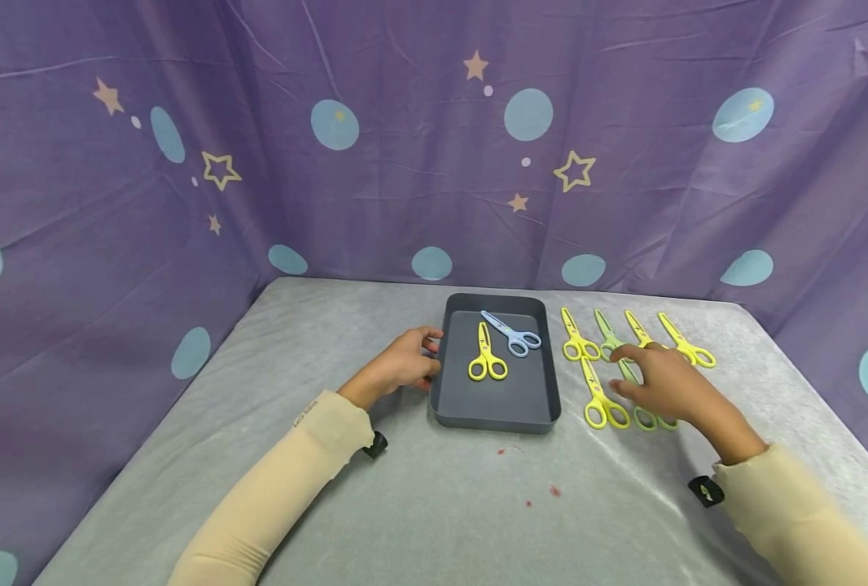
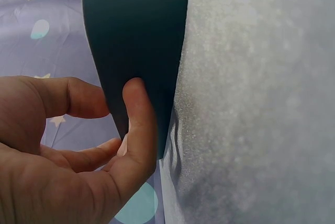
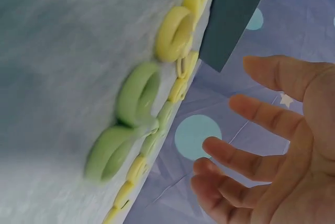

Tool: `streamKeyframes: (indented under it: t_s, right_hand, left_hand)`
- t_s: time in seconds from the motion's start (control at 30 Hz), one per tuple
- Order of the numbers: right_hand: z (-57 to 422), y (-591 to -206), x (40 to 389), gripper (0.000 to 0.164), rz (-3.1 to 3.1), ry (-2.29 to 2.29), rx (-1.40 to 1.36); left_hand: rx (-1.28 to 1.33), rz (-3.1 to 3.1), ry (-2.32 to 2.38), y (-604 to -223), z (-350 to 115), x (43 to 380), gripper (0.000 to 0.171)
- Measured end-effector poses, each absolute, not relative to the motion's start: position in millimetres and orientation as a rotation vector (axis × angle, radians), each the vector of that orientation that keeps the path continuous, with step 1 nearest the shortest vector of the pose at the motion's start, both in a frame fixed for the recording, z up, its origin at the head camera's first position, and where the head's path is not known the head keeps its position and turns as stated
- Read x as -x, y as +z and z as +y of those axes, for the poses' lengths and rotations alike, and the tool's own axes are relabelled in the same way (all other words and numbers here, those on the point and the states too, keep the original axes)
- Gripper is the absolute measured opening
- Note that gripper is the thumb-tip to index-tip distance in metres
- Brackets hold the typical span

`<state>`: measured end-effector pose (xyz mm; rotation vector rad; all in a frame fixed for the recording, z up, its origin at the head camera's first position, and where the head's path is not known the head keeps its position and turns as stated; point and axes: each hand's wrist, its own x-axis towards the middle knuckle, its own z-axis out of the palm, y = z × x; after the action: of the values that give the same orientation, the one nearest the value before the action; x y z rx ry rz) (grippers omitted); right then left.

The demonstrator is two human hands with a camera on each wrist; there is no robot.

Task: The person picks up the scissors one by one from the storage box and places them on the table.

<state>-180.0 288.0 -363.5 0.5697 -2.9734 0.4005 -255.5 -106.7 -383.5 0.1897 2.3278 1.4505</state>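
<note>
My left hand [image 1: 407,358] is at the left side of a dark grey tray [image 1: 488,413], its bent fingertips touching the outer wall [image 2: 137,30]. In the tray lie yellow scissors [image 1: 484,355] and blue scissors [image 1: 510,332]. My right hand [image 1: 661,381] hovers over the scissors right of the tray, fingers spread and holding nothing in the right wrist view. Below it, green scissors [image 1: 645,418] are partly hidden; yellow scissors [image 1: 601,399] lie just left of them. Their green handles [image 3: 137,96] show in the right wrist view.
Behind the right hand, a back row holds yellow scissors [image 1: 575,334], green scissors [image 1: 604,327] and more yellow scissors [image 1: 686,342]. A grey cloth [image 1: 434,505] with small red marks covers the table. Purple patterned curtains [image 1: 405,163] rise at the back and sides.
</note>
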Motion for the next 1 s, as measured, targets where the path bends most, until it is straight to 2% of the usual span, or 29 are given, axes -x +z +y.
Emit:
streamKeyframes:
  t_s: [0.43,1.0]
  right_hand:
    - [248.2,-357.2,195.5,0.044,-2.932,0.402,-0.488]
    - [191.6,-359.0,216.6,0.045,-2.878,0.338,-0.564]
  left_hand:
    - [-0.196,2.319,1.465,-383.4,-106.3,255.4,0.07]
    - [-0.202,2.321,1.469,-383.6,-106.3,255.3,0.071]
